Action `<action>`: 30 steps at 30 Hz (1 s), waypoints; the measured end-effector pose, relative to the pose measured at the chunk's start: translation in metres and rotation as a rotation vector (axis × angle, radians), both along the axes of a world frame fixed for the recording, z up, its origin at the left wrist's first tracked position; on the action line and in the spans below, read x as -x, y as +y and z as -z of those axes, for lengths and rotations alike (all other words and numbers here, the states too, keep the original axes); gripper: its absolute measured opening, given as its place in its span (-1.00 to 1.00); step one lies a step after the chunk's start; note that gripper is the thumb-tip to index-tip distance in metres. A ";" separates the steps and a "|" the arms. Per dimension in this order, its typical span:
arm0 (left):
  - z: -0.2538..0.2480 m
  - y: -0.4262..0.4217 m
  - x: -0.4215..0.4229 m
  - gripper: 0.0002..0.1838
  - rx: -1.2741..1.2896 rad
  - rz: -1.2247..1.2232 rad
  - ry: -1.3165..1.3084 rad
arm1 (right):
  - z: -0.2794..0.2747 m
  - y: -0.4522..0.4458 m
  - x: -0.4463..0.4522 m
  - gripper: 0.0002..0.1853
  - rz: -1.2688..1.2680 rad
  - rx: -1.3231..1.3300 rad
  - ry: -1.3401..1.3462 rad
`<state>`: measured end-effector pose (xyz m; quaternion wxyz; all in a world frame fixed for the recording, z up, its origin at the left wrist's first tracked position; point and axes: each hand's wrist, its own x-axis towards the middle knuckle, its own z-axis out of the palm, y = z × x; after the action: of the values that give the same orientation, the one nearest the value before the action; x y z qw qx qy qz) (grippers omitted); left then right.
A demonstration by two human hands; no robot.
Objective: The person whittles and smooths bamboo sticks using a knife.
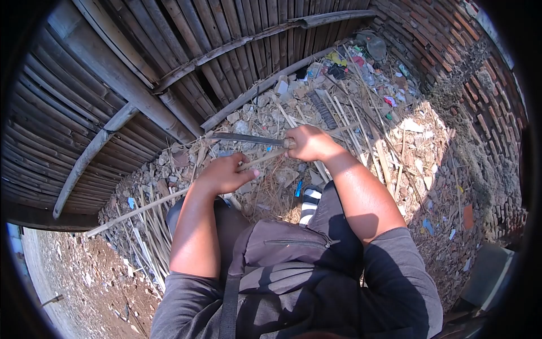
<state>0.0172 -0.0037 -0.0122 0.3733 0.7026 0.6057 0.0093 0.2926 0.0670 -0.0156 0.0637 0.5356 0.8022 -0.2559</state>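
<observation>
My right hand is closed round the handle of a long knife, its dark blade pointing left. A long, thin bamboo strip slants from the lower left up through my left hand, whose thumb and fingers close on it. The strip continues under the blade to the right hand, close to the handle. Whether the blade's edge touches the strip, I cannot tell. Part of the grip of each hand is hidden by its fingers.
A bamboo wall rises ahead and to the left; a brick wall stands on the right. Rubble and litter cover the ground. Cut bamboo strips lie at the left, more strips at the right. A dark bag rests on my lap.
</observation>
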 end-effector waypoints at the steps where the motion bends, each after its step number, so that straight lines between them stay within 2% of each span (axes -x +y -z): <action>1: -0.005 0.000 -0.002 -0.17 0.026 0.006 -0.014 | 0.000 0.000 0.000 -0.42 0.002 0.003 0.001; 5: 0.008 0.000 0.003 -0.19 -0.002 -0.021 -0.069 | -0.001 0.006 -0.006 -0.42 0.032 -0.040 0.025; 9: 0.002 0.006 0.019 -0.29 -0.101 -0.063 0.036 | -0.010 0.008 -0.028 -0.44 0.191 -0.150 0.083; 12: 0.001 0.007 0.024 -0.29 -0.130 -0.139 -0.003 | 0.007 0.007 -0.042 -0.41 0.156 -0.469 0.187; 17: -0.008 0.002 0.007 -0.28 -0.273 -0.184 -0.021 | -0.015 -0.005 -0.029 -0.46 0.115 -0.259 0.121; 23: -0.007 0.003 0.017 -0.36 -0.361 -0.210 -0.072 | 0.001 0.010 -0.049 -0.45 0.178 -0.447 0.170; 26: -0.012 0.003 0.014 -0.38 -0.342 -0.226 -0.057 | -0.003 0.008 -0.049 -0.46 0.255 -0.416 0.220; 27: -0.012 0.003 0.011 -0.38 -0.365 -0.221 -0.059 | -0.003 0.005 -0.043 -0.49 0.184 -0.525 0.239; 30: -0.011 0.002 0.005 -0.39 -0.418 -0.213 -0.074 | -0.011 -0.006 -0.028 -0.53 0.142 -0.329 0.193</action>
<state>0.0120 -0.0017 -0.0013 0.2386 0.6959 0.6473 0.1996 0.3205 0.0613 -0.0041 -0.1201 0.5672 0.7957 -0.1753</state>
